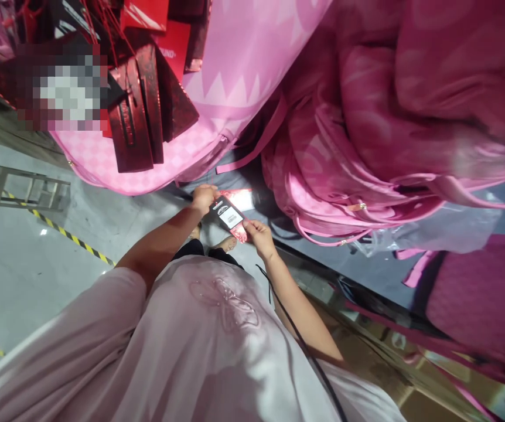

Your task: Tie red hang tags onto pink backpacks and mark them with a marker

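Note:
My left hand [203, 197] and my right hand [258, 234] both pinch a small red and black hang tag [230, 218] with a white barcode label. The left hand grips its upper end and the right hand its lower end. The tag is held low in front of my pink shirt, just under a heap of pink backpacks [358, 135]. A second shiny red tag [240, 198] shows right behind it.
A bundle of dark red tags [147, 105] lies on a pink patterned backpack [217, 88] at upper left. Clear plastic wrap [432, 231] sits at the right. A grey floor with yellow-black tape [72, 237] and a metal frame [28, 189] lies on the left.

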The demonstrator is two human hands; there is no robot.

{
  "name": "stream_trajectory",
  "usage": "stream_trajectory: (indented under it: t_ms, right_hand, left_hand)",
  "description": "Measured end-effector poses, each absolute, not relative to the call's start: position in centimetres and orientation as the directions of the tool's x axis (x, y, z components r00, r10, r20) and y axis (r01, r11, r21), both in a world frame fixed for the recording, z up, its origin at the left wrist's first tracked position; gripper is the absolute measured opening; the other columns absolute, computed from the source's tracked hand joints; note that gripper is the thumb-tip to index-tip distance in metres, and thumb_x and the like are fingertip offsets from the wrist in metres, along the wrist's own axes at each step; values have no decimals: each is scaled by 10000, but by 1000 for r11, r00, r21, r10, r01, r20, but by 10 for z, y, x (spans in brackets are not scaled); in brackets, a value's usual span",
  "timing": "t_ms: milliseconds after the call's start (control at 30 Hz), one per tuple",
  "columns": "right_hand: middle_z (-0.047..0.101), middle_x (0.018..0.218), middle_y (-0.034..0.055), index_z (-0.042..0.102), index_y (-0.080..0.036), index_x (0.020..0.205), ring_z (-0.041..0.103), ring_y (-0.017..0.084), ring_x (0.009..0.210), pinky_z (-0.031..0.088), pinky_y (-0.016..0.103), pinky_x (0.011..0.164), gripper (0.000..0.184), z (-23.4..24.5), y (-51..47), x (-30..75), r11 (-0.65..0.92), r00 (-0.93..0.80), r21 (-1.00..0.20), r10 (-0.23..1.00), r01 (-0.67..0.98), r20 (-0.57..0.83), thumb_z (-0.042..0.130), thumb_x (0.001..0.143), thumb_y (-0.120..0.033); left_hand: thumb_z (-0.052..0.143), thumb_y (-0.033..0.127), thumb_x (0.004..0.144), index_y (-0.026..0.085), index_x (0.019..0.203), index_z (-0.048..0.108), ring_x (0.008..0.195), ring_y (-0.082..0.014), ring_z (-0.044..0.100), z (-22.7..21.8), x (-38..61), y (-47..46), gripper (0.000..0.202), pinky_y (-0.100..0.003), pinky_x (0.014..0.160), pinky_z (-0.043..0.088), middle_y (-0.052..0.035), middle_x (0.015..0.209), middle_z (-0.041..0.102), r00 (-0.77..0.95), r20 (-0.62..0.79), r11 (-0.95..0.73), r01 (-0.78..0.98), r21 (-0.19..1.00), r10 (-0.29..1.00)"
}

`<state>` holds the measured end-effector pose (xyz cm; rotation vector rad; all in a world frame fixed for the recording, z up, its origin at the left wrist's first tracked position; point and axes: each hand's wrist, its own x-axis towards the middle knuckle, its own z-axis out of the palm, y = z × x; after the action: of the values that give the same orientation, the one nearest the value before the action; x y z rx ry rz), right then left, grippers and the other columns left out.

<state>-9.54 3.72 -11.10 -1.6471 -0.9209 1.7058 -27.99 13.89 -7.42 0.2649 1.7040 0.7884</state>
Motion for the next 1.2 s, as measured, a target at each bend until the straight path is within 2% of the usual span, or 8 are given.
stream_trajectory:
  t_ms: [200, 400, 567, 700, 833, 933, 1067, 1200]
  right_hand:
    - [638, 579, 12, 588, -199, 688, 544, 149, 484, 480, 287, 503, 644, -115, 24, -92, -660, -48, -751, 750, 17, -660, 719, 516, -806]
    - [654, 593, 7, 593, -196, 693, 577, 147, 501, 483, 260, 507, 455, -109, 16, -97, -632, -31, -759, 765, 159, -643, 688, 712, -640]
    - [748, 872, 42, 709, -205, 869, 696, 198, 806, 533, 299, 788, 176, -72, 10, -75, -502, 33, -774, 846, 386, -532, 750, 716, -282]
    - [736, 988, 87, 692, -208, 1078, 681, 236, 916, 484, 351, 899, 269, -26, -2, -29, -397, 173, -738, 915, 546, -365, 592, 870, -347]
    - [719, 861, 108, 677, -155, 1045, 661, 229, 761, 488, 335, 770, 360, 5, -4, 12, -308, 352, -578, 935, 756, -38, 455, 932, -415]
    - [717, 823, 101, 661, -135, 1140, 649, 220, 716, 470, 312, 719, 385, 18, 16, 18, -268, 328, -428, 942, 863, 71, 446, 947, -390]
    - [726, 903, 116, 553, -177, 1364, 660, 231, 756, 434, 292, 688, 427, 36, 72, 8, -161, 164, -128, 986, 979, 15, 456, 962, -282]
    - [726, 908, 124, 578, -178, 1302, 673, 270, 799, 418, 295, 664, 381, 50, 98, 6, -39, 44, 52, 994, 998, -100, 499, 935, -244]
  left_hand:
    - [523, 155, 935, 145, 837, 540, 597, -100, 642, -60, -274, 133, 100, -234, 656, 512, -31, 725, 672, -181, -721, 693, -200, 693, 669]
    - [515, 163, 936, 145, 921, 562, 552, -75, 610, -54, -264, 131, 52, -178, 550, 458, -13, 744, 665, -105, -612, 602, -112, 790, 784]
    - [531, 122, 883, 140, 931, 617, 412, -42, 461, -49, -256, 125, 100, -151, 431, 335, 39, 622, 617, 9, -467, 467, 11, 884, 884]
    - [582, 164, 850, 152, 930, 700, 456, -54, 506, -46, -256, 114, 143, -157, 474, 383, 26, 646, 651, 93, -357, 349, 92, 933, 930]
    - [542, 208, 883, 175, 1061, 731, 503, -69, 554, -42, -257, 101, 262, -173, 539, 426, -4, 742, 705, 136, -237, 192, 284, 939, 962]
    - [525, 209, 895, 185, 1104, 732, 555, -91, 594, -37, -251, 97, 295, -187, 586, 447, -26, 793, 729, 164, -198, 128, 363, 923, 966]
    - [538, 215, 902, 220, 1097, 740, 598, -111, 614, -22, -236, 104, 280, -197, 607, 440, -23, 809, 738, 214, -126, 29, 407, 913, 969]
    - [529, 182, 904, 232, 1090, 745, 720, -154, 659, -8, -234, 117, 289, -227, 664, 444, -35, 854, 748, 198, -99, -23, 534, 845, 975]
